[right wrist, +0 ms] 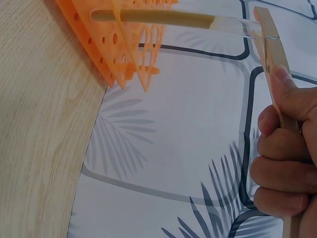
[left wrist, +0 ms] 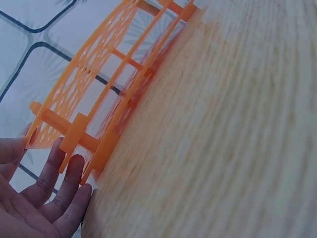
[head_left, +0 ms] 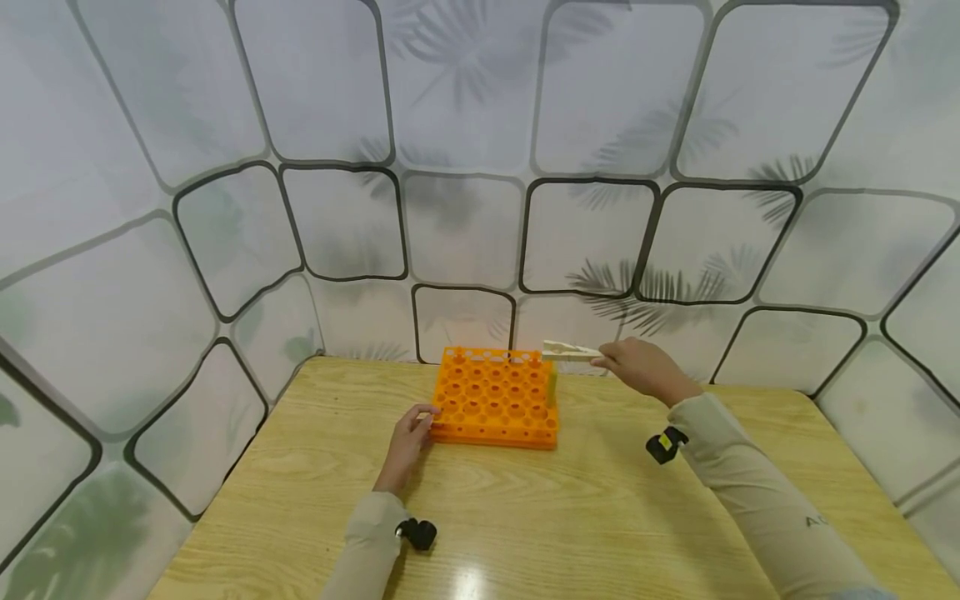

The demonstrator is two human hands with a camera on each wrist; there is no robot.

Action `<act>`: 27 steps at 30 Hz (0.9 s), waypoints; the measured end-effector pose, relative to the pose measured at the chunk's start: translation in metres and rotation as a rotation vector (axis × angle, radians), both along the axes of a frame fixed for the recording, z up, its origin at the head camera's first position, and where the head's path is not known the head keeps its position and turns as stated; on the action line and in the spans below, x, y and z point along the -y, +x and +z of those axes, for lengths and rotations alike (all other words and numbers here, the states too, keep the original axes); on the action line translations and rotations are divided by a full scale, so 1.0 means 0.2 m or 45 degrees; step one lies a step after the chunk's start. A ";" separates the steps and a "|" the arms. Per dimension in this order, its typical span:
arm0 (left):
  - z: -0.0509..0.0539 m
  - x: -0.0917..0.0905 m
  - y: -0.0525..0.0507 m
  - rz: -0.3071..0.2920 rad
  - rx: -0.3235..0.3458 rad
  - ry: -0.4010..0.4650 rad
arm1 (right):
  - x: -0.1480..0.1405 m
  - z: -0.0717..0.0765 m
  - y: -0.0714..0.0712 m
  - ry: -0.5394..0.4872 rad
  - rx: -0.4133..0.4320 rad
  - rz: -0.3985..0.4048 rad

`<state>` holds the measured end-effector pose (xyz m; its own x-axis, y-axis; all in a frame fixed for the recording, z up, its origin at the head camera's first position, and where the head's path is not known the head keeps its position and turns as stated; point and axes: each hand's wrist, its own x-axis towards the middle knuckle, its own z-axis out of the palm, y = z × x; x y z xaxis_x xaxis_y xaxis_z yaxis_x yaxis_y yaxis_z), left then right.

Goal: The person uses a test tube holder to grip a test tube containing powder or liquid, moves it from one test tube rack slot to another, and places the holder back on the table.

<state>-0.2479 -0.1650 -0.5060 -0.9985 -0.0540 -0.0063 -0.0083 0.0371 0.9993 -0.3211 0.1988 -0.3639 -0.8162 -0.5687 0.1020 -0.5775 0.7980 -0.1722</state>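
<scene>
An orange test tube rack (head_left: pixel 495 433) with rows of round holes stands on the table. My left hand (head_left: pixel 408 437) holds its near left corner, the thumb at the top plate and the other fingers (left wrist: pixel 52 171) along the side. In my right hand (head_left: pixel 648 367) is a wooden test tube holder (head_left: pixel 573 352), gripped by its handle. The holder's jaws clamp a clear test tube (right wrist: pixel 163 17) near its mouth. Yellow liquid fills much of the tube. It hangs upright at the rack's right side, its rounded bottom overlapping the rack in the right wrist view.
The rack stands toward the back of the wood-grain table (head_left: pixel 480 500). Right behind the table's far edge hangs a pale curtain (head_left: pixel 465 225) with dark outlines and leaf prints. Each wrist wears a small black camera (head_left: pixel 422 534) on a strap.
</scene>
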 end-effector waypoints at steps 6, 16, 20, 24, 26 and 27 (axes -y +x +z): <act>0.00 0.00 0.00 -0.015 -0.002 -0.011 | 0.01 0.01 0.00 -0.021 -0.001 -0.003; -0.02 0.00 0.00 0.009 -0.018 -0.016 | 0.00 0.02 0.00 -0.020 -0.008 -0.016; -0.01 0.00 0.00 0.010 -0.019 -0.029 | 0.00 0.02 0.00 -0.012 -0.008 -0.019; -0.01 0.00 0.00 0.012 -0.010 -0.021 | 0.00 0.03 0.01 -0.012 -0.008 -0.022; -0.01 0.00 0.00 0.015 -0.004 -0.019 | 0.00 0.03 0.01 -0.007 -0.009 -0.025; -0.01 0.00 0.00 0.016 0.000 -0.021 | 0.00 0.03 0.02 -0.004 -0.011 -0.025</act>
<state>-0.2483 -0.1652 -0.5081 -0.9978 -0.0667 -0.0051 -0.0086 0.0532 0.9985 -0.3176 0.1993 -0.3569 -0.8264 -0.5520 0.1110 -0.5630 0.8088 -0.1698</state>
